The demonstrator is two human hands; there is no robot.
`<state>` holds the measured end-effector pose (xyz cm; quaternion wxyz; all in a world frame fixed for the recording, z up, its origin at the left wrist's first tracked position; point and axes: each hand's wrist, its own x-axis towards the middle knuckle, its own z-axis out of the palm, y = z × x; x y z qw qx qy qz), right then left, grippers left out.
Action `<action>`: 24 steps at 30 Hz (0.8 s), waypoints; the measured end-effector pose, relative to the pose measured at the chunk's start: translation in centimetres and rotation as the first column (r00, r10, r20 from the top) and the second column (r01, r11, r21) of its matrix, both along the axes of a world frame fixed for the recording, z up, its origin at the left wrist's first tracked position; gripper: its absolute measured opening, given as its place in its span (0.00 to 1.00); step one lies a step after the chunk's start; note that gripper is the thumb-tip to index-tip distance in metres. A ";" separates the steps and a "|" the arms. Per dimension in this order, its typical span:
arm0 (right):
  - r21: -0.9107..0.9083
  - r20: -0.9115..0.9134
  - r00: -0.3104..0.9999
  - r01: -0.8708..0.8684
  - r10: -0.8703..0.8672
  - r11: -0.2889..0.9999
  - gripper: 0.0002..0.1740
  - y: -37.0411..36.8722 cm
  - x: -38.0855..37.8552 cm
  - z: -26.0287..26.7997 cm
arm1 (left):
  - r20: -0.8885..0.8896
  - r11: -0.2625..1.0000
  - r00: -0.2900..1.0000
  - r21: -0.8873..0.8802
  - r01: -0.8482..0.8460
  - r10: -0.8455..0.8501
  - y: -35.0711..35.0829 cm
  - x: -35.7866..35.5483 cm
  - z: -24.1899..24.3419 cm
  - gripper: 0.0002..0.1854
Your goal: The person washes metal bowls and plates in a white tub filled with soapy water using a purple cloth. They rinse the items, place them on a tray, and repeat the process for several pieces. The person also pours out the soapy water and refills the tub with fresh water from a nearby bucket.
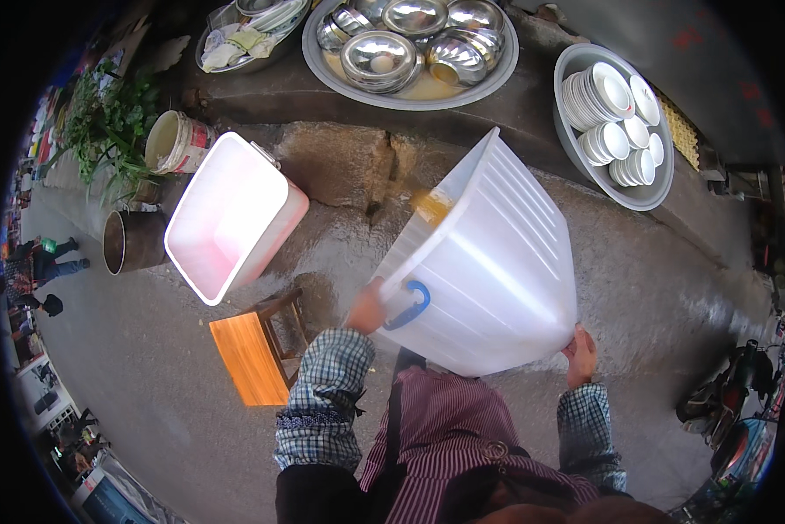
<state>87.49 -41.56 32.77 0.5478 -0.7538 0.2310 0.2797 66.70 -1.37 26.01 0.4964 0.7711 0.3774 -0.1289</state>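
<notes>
A large white translucent plastic tub [497, 262] is tipped on its side in front of me, its mouth facing away to the upper left. My left hand [367, 309] grips the rim close to a blue handle [410, 306]. At the base corner, my right hand [581, 354] holds the tub from below, fingers pressed on its edge. Yellowish-brown liquid [431, 207] shows at the mouth, blurred as it pours out. Below lies wet concrete ground [330, 226]. Checked sleeve covers are on both my forearms, and the tub's inside is mostly hidden.
A pink-and-white basin [294, 213], a wooden stool [251, 360], a metal pot [114, 242] and a bucket [199, 144] stand left. On the ledge are basins of steel bowls [408, 103], white dishes [569, 164] and cloths [225, 67]. A motorbike [726, 393] is at right; a person [28, 275] is far left.
</notes>
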 end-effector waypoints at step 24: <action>0.492 0.289 0.840 -0.542 0.460 0.681 0.35 12.1 -5.3 7.9 | 0.053 0.910 0.926 -0.214 -0.356 0.375 16.4 -10.7 -14.7 0.10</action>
